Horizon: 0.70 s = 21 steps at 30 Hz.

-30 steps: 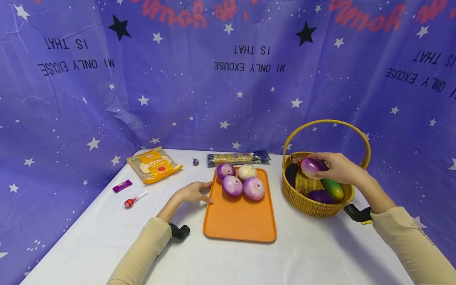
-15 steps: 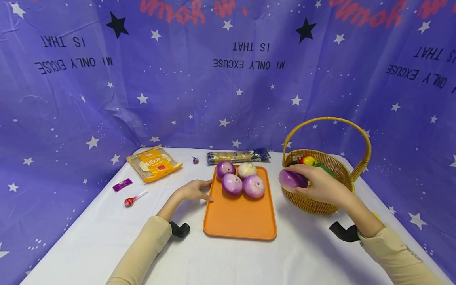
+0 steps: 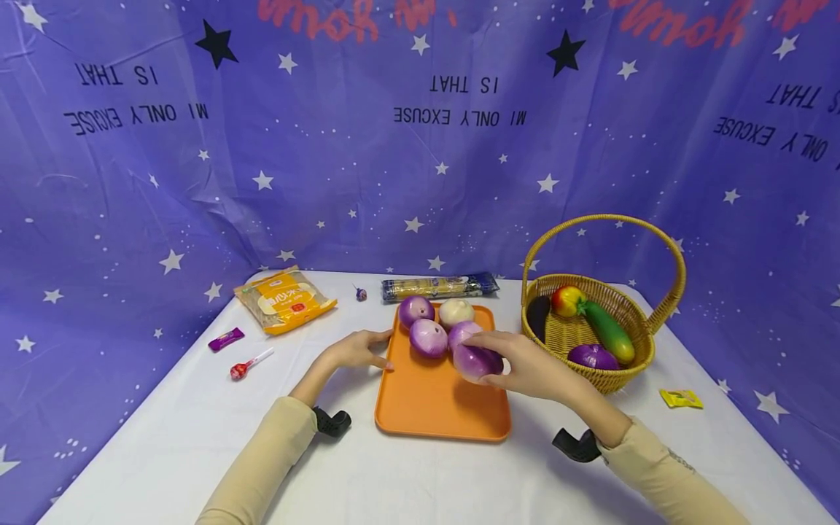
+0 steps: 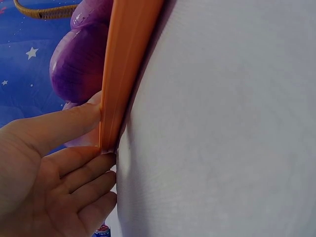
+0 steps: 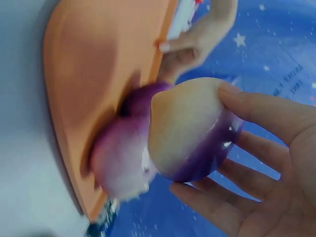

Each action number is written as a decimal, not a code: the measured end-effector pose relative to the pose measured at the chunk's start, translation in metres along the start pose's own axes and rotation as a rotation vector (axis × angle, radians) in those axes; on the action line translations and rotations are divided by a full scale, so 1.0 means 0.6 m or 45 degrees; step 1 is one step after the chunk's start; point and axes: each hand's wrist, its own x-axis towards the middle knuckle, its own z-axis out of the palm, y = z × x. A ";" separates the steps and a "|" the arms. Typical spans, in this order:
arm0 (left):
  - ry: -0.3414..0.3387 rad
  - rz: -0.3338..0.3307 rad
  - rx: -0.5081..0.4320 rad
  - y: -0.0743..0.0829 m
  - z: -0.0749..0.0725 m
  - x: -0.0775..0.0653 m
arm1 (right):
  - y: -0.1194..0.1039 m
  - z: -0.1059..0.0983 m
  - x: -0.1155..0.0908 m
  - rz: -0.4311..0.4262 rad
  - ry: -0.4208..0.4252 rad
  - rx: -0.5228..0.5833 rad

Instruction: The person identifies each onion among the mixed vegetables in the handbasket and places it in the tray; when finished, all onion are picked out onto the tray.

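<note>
My right hand [image 3: 531, 364] holds a purple-and-white onion [image 3: 477, 362] over the right part of the orange tray [image 3: 440, 408]. In the right wrist view, thumb and fingertips grip this onion [image 5: 187, 133] by its sides, its pale pointed end facing away from the palm. Two purple onions [image 3: 429, 339] and a whitish one [image 3: 456, 313] sit at the tray's far end. Another purple onion [image 3: 464, 332] there is partly hidden behind the held one. My left hand [image 3: 357, 350] pinches the tray's left edge; the left wrist view shows the thumb on the rim [image 4: 118, 64] and fingers against its outer side.
Right of the tray stands a wicker basket [image 3: 646, 357] with a tall handle, holding several vegetables, among them a long green one [image 3: 610, 334]. Behind lies a noodle packet [image 3: 440, 288]. An orange bag [image 3: 285, 300] and lollipop [image 3: 239, 370] lie left, a yellow wrapper [image 3: 681, 398] right.
My right hand has lifted the onion out of the basket and carried it left over the tray. The left hand has stayed at the tray's edge.
</note>
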 end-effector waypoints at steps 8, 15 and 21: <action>0.007 0.011 0.018 0.001 0.000 -0.002 | -0.015 0.055 0.040 -0.013 -0.102 0.094; 0.004 -0.004 0.029 0.002 0.000 -0.003 | -0.021 0.088 0.071 -0.038 -0.158 0.109; 0.002 -0.003 0.021 0.004 -0.001 -0.004 | -0.023 0.104 0.086 -0.042 -0.171 0.110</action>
